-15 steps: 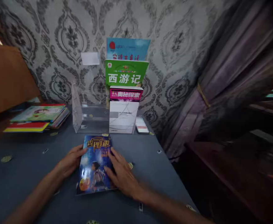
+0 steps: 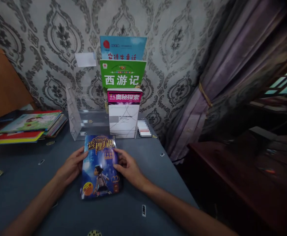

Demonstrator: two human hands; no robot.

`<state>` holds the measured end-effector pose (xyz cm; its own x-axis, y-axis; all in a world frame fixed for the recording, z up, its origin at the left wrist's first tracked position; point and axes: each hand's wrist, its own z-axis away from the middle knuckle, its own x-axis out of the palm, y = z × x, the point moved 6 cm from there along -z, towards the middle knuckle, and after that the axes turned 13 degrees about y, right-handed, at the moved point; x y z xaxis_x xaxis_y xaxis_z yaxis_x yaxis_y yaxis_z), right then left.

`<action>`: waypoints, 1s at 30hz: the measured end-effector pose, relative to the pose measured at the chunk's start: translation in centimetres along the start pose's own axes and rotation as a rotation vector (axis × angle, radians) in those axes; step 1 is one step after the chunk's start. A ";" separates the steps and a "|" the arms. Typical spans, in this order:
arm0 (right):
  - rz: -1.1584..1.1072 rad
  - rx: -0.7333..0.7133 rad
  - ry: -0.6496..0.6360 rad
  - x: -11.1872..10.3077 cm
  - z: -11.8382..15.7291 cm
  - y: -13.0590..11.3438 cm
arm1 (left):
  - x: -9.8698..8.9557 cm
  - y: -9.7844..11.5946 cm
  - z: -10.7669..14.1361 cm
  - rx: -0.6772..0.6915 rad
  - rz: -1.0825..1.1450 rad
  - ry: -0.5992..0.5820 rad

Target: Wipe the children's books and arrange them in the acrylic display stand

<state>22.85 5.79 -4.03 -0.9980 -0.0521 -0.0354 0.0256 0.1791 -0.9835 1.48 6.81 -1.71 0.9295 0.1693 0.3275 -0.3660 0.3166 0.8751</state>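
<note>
A blue paperback book [image 2: 100, 173] with a cartoon figure and gold lettering lies face up between my hands, just above or on the grey-blue table. My left hand [image 2: 73, 164] grips its left edge, thumb on the cover. On the right edge, my right hand [image 2: 128, 165] holds it with thumb and forefinger on the cover, the other fingers curled at the side. Behind it stands a clear tiered rack [image 2: 74, 114]. Its right side carries a white book [image 2: 124, 126], a pink-topped book [image 2: 124, 97], a green book [image 2: 122, 73] and a light blue book [image 2: 124, 47].
A stack of thin, colourful books [image 2: 31, 121] lies at the left, beside a brown box [image 2: 6, 82]. A pale blurred item [image 2: 143, 127] is right of the rack. Past the table's right edge are a purple curtain [image 2: 195, 114] and a dark red surface [image 2: 219, 170].
My right hand has drawn back from over the cover to the book's right edge, uncovering more of it. The whole view has shifted, so the rack and books appear further left.
</note>
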 end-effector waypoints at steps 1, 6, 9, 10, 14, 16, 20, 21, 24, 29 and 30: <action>-0.069 0.024 0.015 -0.1 -0.3 0.2 | 0.2 0.1 -0.1 0.018 -0.002 -0.009; -0.183 0.087 0.060 -1.2 -1.6 0.1 | 1.8 1.5 -0.1 0.131 -0.024 -0.055; -0.108 -0.066 0.094 -2.2 -1.8 -1.7 | 3.0 2.7 0.2 0.223 -0.038 -0.088; -0.061 -0.138 0.123 -2.6 -1.7 -2.4 | 3.3 3.0 0.3 0.257 -0.038 -0.100; 0.132 -0.347 0.193 -3.3 -0.8 -4.4 | 3.6 3.4 0.5 0.334 -0.050 -0.149; 0.176 -0.383 0.187 -3.3 -0.5 -4.7 | 3.4 3.2 0.4 0.338 -0.062 -0.159; 0.191 -0.409 0.162 -3.4 -0.5 -4.6 | 2.9 3.0 0.3 0.351 -0.135 -0.167; 0.190 -0.414 0.159 -3.4 -0.5 -4.6 | 2.9 3.1 0.3 0.363 -0.168 -0.180; 0.199 -0.419 0.162 -3.4 -0.5 -4.6 | 2.5 3.7 0.0 0.434 -0.302 -0.229; 0.209 -0.435 0.160 -3.4 -0.6 -4.9 | 2.8 5.1 -0.1 0.524 -0.498 -0.232; 0.208 -0.438 0.163 -3.5 -0.6 -5.0 | 3.1 5.3 0.0 0.537 -0.509 -0.229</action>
<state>26.18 5.70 1.09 -0.9713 0.1764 -0.1598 0.2329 0.5663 -0.7906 2.46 9.00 3.98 0.9848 -0.0919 -0.1474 0.1265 -0.2019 0.9712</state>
